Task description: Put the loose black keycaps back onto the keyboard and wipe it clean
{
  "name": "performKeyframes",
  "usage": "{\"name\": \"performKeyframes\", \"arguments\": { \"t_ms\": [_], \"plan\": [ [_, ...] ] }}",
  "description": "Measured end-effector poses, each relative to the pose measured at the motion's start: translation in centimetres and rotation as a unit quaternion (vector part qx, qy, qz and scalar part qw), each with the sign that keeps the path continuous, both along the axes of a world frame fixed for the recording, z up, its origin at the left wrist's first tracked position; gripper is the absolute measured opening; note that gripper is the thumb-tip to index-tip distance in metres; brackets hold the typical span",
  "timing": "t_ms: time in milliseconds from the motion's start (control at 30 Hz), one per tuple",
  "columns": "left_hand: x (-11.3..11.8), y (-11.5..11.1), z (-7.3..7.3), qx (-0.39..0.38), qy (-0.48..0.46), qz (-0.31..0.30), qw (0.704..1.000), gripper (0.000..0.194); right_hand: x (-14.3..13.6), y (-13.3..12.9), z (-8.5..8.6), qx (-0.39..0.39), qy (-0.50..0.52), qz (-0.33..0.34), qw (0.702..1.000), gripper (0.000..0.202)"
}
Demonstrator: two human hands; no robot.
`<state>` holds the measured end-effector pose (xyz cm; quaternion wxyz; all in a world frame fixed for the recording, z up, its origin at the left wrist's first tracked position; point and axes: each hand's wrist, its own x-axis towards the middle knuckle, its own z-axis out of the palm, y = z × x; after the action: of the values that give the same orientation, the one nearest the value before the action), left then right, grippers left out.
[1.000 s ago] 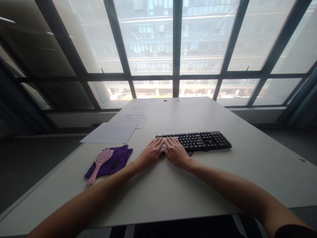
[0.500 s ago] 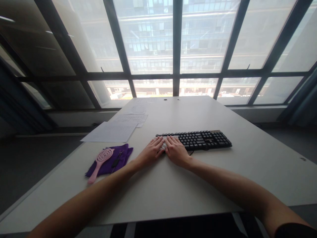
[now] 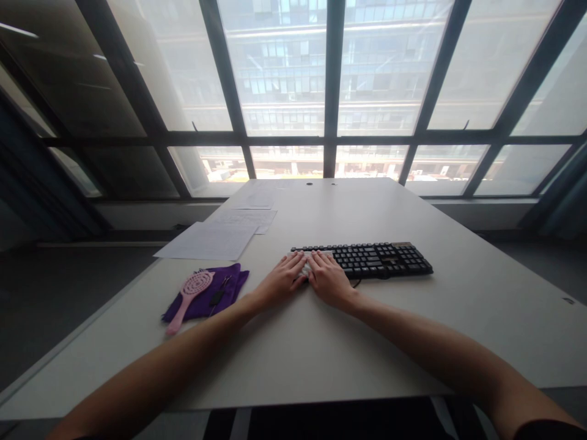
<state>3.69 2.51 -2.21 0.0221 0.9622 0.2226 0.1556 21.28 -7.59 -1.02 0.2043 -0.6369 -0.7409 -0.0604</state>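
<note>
A black keyboard (image 3: pixel 378 260) lies across the white desk. Over its left end is a thin white sheet, perhaps a wipe or tissue (image 3: pixel 307 267), mostly covered by my hands. My left hand (image 3: pixel 283 278) rests flat on the sheet's left part with its fingers stretched out. Beside it, my right hand (image 3: pixel 332 280) also lies flat on the sheet, fingers pointing forward. The two hands sit close together with a little of the white sheet showing between them. What is under the palms is hidden.
Left of my forearm, a pink hairbrush (image 3: pixel 190 295) and a small black tool (image 3: pixel 219 294) lie on a folded purple cloth (image 3: pixel 236 281). Several sheets of paper (image 3: pixel 208 240) lie farther back on the left. Large windows (image 3: pixel 287 79) stand beyond the desk (image 3: pixel 284 360).
The whole view has shifted slightly, with the scene a little farther right. Both hands stay on the white sheet over the keyboard's left end.
</note>
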Motion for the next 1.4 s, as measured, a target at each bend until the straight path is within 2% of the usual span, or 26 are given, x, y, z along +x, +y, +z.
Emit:
{"name": "performKeyframes", "arguments": {
  "t_ms": [367, 500, 633, 800, 967, 1233, 1400],
  "plan": [
    [-0.2, -2.6, 1.1, 0.022, 0.003, 0.024, 0.999, 0.052, -1.4, -1.6, 0.0, -0.006, -0.005, -0.012, 1.000, 0.053],
    [-0.2, -1.9, 0.4, 0.006, -0.004, 0.045, 0.999, 0.053, -0.9, -1.2, -0.2, -0.003, 0.003, -0.012, 1.000, 0.051],
    [-0.2, -1.0, -0.2, 0.002, 0.014, 0.026, 1.000, 0.056, -0.4, -0.9, -0.3, -0.005, -0.008, -0.010, 1.000, 0.055],
    [-0.4, -0.9, 0.0, 0.021, 0.046, -0.008, 0.999, 0.056, -0.4, -1.0, -0.3, -0.019, -0.032, 0.004, 0.999, 0.056],
    [-0.4, -1.0, 0.1, 0.056, 0.062, -0.009, 0.996, 0.053, -0.4, -0.9, -0.3, -0.012, -0.039, 0.006, 0.999, 0.056],
    [-0.2, -1.4, 0.3, 0.078, 0.030, -0.013, 0.996, 0.052, -0.4, -0.7, -0.3, -0.003, -0.035, 0.001, 0.999, 0.054],
    [-0.5, -1.5, 0.1, 0.061, 0.012, -0.023, 0.998, 0.054, -0.5, -0.7, -0.4, 0.005, -0.028, 0.003, 1.000, 0.055]
  ]
}}
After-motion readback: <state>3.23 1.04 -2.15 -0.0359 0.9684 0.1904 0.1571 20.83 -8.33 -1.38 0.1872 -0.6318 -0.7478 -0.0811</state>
